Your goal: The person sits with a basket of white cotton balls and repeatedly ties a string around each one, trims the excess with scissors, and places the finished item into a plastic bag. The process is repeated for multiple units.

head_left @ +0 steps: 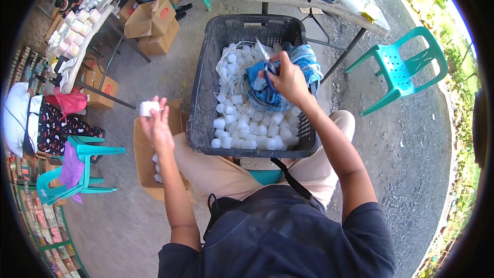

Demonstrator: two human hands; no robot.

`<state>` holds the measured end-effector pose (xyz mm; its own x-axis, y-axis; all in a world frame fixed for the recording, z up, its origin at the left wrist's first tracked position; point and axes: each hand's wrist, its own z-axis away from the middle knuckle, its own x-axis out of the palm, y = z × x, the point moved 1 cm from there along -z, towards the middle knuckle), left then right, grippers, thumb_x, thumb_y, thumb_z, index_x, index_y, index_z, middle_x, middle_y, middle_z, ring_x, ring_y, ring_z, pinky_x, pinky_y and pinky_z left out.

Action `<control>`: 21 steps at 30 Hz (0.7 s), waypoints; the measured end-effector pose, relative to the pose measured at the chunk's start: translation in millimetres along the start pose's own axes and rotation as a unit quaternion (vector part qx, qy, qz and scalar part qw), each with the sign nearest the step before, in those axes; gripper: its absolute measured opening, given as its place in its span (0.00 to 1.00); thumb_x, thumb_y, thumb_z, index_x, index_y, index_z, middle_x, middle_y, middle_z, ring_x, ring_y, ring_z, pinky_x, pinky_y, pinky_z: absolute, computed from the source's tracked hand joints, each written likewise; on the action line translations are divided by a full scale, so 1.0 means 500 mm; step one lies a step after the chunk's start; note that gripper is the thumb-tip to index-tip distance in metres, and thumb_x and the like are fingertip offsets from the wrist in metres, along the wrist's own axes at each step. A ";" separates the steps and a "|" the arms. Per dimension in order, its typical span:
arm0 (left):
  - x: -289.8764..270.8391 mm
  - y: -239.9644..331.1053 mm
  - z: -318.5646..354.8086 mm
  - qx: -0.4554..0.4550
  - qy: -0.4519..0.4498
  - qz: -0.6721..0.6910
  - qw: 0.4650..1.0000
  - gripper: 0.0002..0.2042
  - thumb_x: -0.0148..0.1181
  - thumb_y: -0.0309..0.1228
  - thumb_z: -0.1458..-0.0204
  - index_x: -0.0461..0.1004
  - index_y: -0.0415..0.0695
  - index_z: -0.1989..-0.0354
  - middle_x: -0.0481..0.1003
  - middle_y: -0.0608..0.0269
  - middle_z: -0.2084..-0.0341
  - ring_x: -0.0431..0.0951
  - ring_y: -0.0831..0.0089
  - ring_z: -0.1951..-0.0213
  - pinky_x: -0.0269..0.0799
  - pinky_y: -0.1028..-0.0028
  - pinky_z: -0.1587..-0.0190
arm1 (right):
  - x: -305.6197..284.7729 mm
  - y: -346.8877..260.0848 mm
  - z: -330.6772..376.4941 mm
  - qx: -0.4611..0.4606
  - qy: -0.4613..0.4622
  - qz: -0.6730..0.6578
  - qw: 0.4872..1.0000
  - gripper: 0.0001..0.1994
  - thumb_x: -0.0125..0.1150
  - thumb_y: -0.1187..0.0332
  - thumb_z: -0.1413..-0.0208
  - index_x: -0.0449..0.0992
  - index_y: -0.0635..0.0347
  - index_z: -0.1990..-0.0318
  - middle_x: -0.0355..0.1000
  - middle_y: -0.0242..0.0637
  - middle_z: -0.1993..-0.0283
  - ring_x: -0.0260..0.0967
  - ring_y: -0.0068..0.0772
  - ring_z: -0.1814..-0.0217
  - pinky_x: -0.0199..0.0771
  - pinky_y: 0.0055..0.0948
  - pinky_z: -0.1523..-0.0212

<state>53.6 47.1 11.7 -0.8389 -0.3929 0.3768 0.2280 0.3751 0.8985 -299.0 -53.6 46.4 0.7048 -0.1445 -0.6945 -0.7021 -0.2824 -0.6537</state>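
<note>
My left hand (160, 129) is raised left of the black crate, its fingers closed round a small white cup-shaped piece (149, 108). My right hand (289, 81) grips a pair of scissors (265, 53) by dark blue handles, blades pointing up and away over the crate. The black plastic crate (199, 108) rests between my knees. Inside it lie many white cup-shaped pieces (252, 127) tangled with thin white strings. A crumpled blue patterned cloth (307, 62) covers the crate's right side, beneath my right hand.
An open cardboard box (145, 152) stands beside my left leg, with white pieces in it. Tables (345, 7) stand ahead and at far left (95, 38). A teal chair (399, 64) is at the right. Two other people (56, 128) sit toward the left.
</note>
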 end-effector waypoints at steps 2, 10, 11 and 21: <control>-0.137 -0.036 -0.036 -0.001 0.073 -0.036 0.997 0.19 0.58 0.33 0.41 0.61 0.43 0.45 0.69 0.51 0.47 0.73 0.61 0.47 0.65 0.60 0.42 | 0.009 0.071 -0.062 -0.056 0.030 0.114 0.991 0.18 0.64 0.65 0.50 0.68 0.63 0.54 0.74 0.54 0.63 0.74 0.56 0.61 0.74 0.44 0.61; -0.587 -0.208 0.146 -0.317 0.260 -0.302 0.861 0.13 0.60 0.22 0.47 0.71 0.37 0.52 0.76 0.57 0.65 0.77 0.70 0.69 0.75 0.71 0.65 | 0.185 0.040 0.029 -0.251 -0.212 0.261 0.908 0.11 0.57 0.74 0.53 0.78 0.58 0.61 0.67 0.37 0.52 0.64 0.41 0.46 0.69 0.36 0.48; -0.583 -0.221 0.160 -0.340 0.266 -0.349 0.832 0.14 0.59 0.21 0.48 0.71 0.37 0.52 0.76 0.57 0.64 0.77 0.71 0.68 0.75 0.72 0.65 | 0.207 0.031 0.043 -0.253 -0.270 0.159 0.915 0.11 0.56 0.73 0.52 0.78 0.56 0.60 0.72 0.39 0.55 0.70 0.43 0.50 0.73 0.37 0.49; -0.233 -0.025 -0.044 -0.091 0.103 -0.268 0.954 0.07 0.59 0.25 0.46 0.76 0.41 0.59 0.76 0.65 0.64 0.74 0.81 0.65 0.71 0.81 0.64 | 0.016 0.118 -0.140 -0.005 0.036 0.361 0.932 0.12 0.51 0.70 0.48 0.77 0.57 0.59 0.72 0.43 0.54 0.68 0.45 0.47 0.69 0.42 0.48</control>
<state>159.6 69.7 -38.3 -0.7487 -0.6504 -0.1278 -0.1078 -0.0707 0.9917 -327.7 -137.7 23.3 0.0536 -0.3625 -0.9304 -0.9953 -0.0952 -0.0202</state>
